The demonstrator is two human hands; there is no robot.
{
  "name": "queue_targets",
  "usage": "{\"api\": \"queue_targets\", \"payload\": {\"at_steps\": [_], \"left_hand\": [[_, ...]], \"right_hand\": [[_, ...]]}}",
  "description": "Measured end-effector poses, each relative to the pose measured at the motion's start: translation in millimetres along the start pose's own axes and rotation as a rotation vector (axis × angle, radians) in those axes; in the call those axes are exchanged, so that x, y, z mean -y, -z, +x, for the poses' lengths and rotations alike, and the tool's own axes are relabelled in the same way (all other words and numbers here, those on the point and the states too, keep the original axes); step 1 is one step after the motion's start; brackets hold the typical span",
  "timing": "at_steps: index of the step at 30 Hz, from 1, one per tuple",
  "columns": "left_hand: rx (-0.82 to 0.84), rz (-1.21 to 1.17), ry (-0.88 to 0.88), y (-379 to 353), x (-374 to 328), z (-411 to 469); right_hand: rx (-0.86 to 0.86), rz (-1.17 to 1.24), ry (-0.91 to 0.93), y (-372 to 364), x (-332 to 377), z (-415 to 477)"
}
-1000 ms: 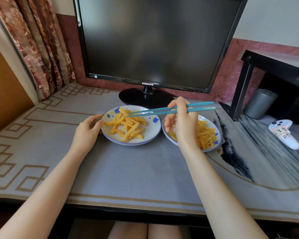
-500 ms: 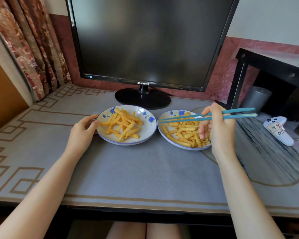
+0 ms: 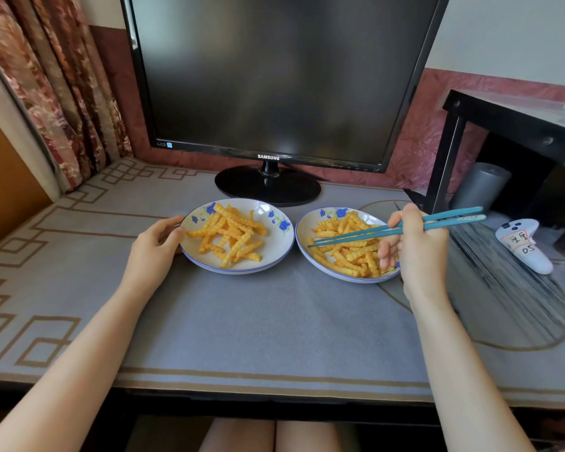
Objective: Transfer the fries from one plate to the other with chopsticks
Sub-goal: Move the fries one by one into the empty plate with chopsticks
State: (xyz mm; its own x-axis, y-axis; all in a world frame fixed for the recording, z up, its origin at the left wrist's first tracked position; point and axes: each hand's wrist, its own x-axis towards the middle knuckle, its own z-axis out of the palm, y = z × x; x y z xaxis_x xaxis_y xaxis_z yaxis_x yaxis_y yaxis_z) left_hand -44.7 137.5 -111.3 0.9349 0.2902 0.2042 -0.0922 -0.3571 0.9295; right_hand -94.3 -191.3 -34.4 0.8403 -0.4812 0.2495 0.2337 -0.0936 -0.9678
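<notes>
Two white plates with blue flowers stand side by side on the grey mat, each holding crinkle-cut fries. The left plate [image 3: 274, 252] has its fries [image 3: 232, 234] in a loose heap. My left hand [image 3: 155, 247] grips that plate's left rim. My right hand [image 3: 418, 252] holds a pair of teal chopsticks [image 3: 395, 228] over the right plate [image 3: 302, 230]. Their tips point left and hover just above the right plate's fries [image 3: 346, 252], close to its left side, with nothing pinched between them.
A black Samsung monitor [image 3: 274, 76] stands right behind the plates, its round base [image 3: 268, 185] almost touching the left one. A white controller [image 3: 524, 244] lies at the right, below a black side table [image 3: 516, 125] and a grey cylinder [image 3: 481, 185]. A curtain [image 3: 56, 86] hangs at the left.
My right hand carried the chopsticks from over the left plate rightward to the right plate, and their tips have now dipped down to its fries. My left hand stayed on the left plate's rim.
</notes>
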Motion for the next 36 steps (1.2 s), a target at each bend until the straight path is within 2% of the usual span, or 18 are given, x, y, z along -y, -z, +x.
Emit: {"api": "queue_targets", "payload": {"at_steps": [10, 17, 25, 36], "left_hand": [[0.006, -0.011, 0.013, 1, 0, 0], [0.007, -0.026, 0.011, 0, -1, -1], [0.009, -0.029, 0.007, 0, -1, -1], [0.01, 0.004, 0.012, 1, 0, 0]], "right_hand": [[-0.099, 0.166, -0.026, -10, -1, -3], [-0.039, 0.246, -0.051, -37, 14, -9], [0.148, 0.103, -0.045, -68, 4, -18], [0.099, 0.074, 0.051, -17, 16, -4]]}}
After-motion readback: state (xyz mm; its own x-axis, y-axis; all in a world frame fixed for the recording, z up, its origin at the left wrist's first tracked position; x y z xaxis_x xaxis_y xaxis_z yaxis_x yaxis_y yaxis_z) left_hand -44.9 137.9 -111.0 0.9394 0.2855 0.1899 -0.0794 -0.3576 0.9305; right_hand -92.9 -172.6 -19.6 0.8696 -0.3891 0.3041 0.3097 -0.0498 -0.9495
